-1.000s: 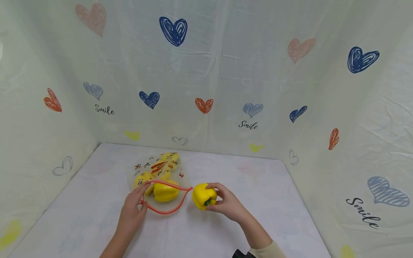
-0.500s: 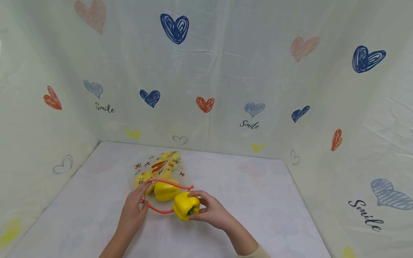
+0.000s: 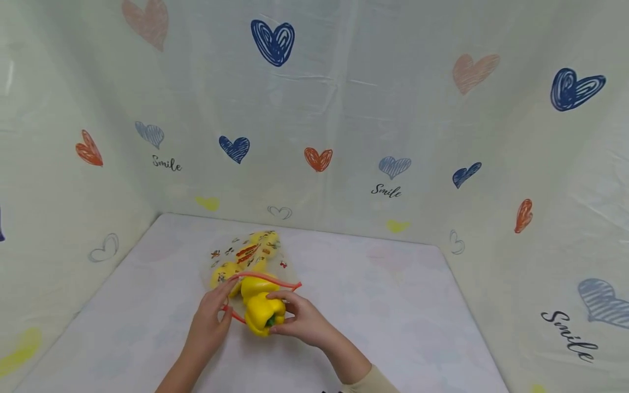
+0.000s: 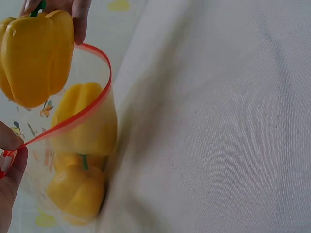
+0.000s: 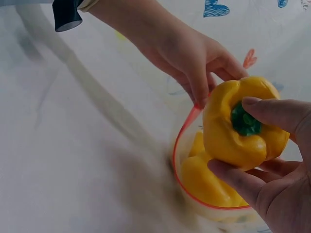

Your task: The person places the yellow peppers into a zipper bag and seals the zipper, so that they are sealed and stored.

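In the head view my right hand (image 3: 304, 322) grips a yellow bell pepper (image 3: 260, 314) with a green stem, held at the mouth of a clear printed zip bag (image 3: 285, 256). The bag lies on the table with its red-edged mouth spread apart. My left hand (image 3: 212, 316) pinches the left end of that red edge (image 4: 73, 119). Inside the bag are several yellow peppers; one pepper (image 4: 80, 114) sits just within the mouth in the left wrist view. From the right wrist, my thumb and fingers show around the held pepper (image 5: 238, 121), over the red rim (image 5: 177, 145).
A white cloth-covered table (image 3: 383, 311) extends around the bag. Behind and at both sides hang pale curtains (image 3: 344, 109) printed with hearts and the word Smile.
My right hand has carried the pepper leftward, from right of the bag to over its mouth. My left hand keeps its hold on the red edge.
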Action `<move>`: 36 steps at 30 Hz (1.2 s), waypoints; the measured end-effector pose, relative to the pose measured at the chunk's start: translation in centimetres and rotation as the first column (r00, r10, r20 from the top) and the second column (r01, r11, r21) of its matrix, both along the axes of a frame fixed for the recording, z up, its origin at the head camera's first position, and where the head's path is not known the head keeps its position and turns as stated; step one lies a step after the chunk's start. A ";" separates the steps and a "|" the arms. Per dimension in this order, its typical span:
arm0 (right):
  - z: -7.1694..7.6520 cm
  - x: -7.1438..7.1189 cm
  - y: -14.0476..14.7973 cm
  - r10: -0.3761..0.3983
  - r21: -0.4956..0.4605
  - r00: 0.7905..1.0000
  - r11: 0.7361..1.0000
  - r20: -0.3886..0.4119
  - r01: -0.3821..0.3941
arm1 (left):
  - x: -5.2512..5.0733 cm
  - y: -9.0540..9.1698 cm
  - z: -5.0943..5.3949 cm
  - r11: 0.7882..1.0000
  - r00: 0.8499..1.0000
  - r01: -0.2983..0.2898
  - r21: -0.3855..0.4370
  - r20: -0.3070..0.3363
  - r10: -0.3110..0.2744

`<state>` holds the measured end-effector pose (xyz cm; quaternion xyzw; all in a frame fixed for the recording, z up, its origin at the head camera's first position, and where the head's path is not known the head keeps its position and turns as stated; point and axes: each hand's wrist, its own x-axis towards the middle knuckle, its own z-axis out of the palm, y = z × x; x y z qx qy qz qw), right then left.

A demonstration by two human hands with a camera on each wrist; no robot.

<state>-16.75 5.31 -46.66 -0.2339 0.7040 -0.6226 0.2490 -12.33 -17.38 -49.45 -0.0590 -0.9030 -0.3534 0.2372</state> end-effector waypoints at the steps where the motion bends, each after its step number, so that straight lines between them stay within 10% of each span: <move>1: -0.1 -0.1 -0.2 0.001 -0.004 1.000 1.000 -0.002 -0.001 | 0.0 0.0 0.0 1.000 1.000 0.000 0.003 0.006 0.000; 36: -1.4 -1.4 -3.3 -0.070 0.113 0.991 0.990 -0.110 0.083 | 0.5 0.6 0.6 1.000 1.000 -0.004 0.001 0.015 0.004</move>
